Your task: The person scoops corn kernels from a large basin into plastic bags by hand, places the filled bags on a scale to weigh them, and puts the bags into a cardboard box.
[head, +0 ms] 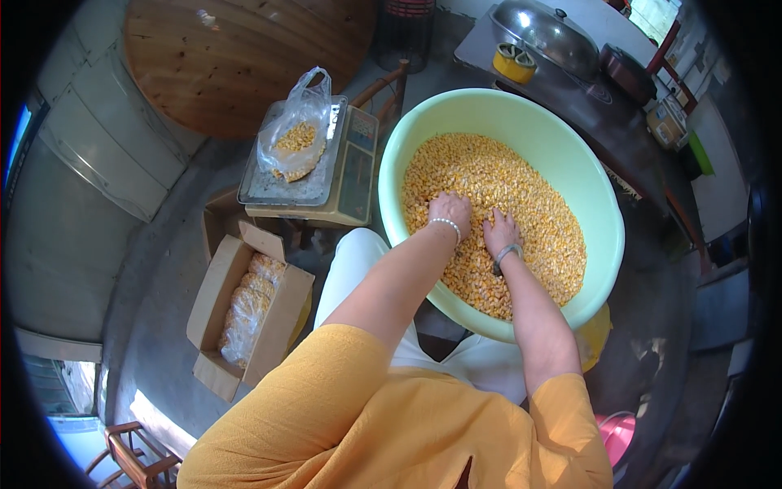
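Before me stands a large pale green plastic basin [602, 202] holding a deep layer of yellow corn kernels [482, 162]. My left hand [451, 211], with a white beaded bracelet at the wrist, rests on the kernels left of the middle, its fingertips partly sunk in them. Just to its right my right hand [503, 232], wearing a bangle, touches the kernels with its fingers spread. The hands are close together but apart. Whether kernels lie under either palm is hidden. A clear plastic bag [299, 137] with some kernels sits on a digital scale [356, 177] left of the basin.
An open cardboard box [284, 318] with bagged corn kernels stands on the floor at my left. Behind the scale is a round wooden tabletop [244, 61]. At the upper right, a table bears a domed metal lid [547, 33] and a yellow tape roll [514, 64]. A pink container [617, 434] is at lower right.
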`<action>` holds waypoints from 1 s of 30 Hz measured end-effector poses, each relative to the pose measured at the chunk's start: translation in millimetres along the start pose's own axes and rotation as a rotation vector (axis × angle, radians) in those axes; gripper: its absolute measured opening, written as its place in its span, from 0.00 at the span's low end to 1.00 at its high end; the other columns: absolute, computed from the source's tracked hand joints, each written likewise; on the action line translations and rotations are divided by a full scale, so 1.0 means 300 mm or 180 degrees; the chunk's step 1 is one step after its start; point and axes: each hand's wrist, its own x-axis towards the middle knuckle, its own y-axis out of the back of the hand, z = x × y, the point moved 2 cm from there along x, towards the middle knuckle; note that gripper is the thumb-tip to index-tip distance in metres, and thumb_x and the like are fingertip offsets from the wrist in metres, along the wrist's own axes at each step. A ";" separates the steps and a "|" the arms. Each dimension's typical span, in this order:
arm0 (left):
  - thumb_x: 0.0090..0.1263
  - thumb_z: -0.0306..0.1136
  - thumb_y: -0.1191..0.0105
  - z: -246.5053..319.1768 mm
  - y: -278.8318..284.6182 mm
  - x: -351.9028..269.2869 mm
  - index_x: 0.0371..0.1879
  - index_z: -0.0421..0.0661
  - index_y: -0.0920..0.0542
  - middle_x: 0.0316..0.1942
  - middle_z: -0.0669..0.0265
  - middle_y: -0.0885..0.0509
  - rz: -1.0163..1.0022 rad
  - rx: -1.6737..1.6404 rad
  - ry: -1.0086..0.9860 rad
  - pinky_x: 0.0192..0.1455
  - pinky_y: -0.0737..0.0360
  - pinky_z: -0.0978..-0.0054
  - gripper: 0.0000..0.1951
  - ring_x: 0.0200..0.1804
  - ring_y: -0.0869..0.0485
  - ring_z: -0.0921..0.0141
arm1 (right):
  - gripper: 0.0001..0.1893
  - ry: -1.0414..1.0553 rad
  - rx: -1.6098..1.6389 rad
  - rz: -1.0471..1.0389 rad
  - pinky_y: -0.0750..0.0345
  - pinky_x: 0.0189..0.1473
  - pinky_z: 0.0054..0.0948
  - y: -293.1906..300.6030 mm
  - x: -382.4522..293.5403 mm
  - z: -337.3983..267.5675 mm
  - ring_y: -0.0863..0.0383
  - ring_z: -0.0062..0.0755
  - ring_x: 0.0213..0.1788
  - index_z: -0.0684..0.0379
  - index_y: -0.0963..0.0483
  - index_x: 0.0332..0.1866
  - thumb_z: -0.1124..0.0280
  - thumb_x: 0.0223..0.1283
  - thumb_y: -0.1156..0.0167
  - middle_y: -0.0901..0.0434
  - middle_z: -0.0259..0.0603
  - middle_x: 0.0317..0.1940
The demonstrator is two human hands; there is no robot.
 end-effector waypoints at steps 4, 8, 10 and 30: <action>0.54 0.37 0.49 -0.007 -0.013 0.013 0.42 0.44 0.24 0.44 0.52 0.23 0.0017 -0.0016 -0.0031 0.49 0.26 0.68 0.17 0.49 0.24 0.59 | 0.24 0.0004 0.0004 -0.0006 0.45 0.60 0.56 0.001 0.001 -0.004 0.47 0.49 0.65 0.45 0.40 0.61 0.54 0.58 0.54 0.48 0.44 0.65; 0.54 0.37 0.49 -0.004 0.002 0.005 0.40 0.44 0.24 0.41 0.53 0.21 -0.0003 -0.0093 -0.0025 0.49 0.25 0.68 0.16 0.47 0.22 0.60 | 0.24 0.0007 0.0008 -0.0025 0.45 0.60 0.55 0.005 0.003 -0.001 0.47 0.49 0.65 0.45 0.39 0.60 0.53 0.58 0.54 0.47 0.44 0.65; 0.55 0.37 0.50 -0.001 0.016 -0.005 0.40 0.43 0.24 0.39 0.54 0.20 -0.0030 -0.0145 -0.0066 0.48 0.25 0.68 0.15 0.45 0.21 0.61 | 0.24 0.0073 -0.0081 0.0085 0.41 0.60 0.50 0.003 0.006 -0.001 0.43 0.50 0.64 0.44 0.39 0.61 0.53 0.58 0.54 0.44 0.47 0.64; 0.58 0.32 0.52 0.035 0.025 -0.034 0.38 0.42 0.23 0.39 0.54 0.20 -0.0443 -0.0570 -0.0582 0.47 0.24 0.69 0.11 0.46 0.21 0.62 | 0.22 0.0995 0.0203 0.0092 0.34 0.57 0.37 -0.004 0.091 0.096 0.32 0.52 0.54 0.58 0.32 0.54 0.68 0.51 0.45 0.32 0.55 0.52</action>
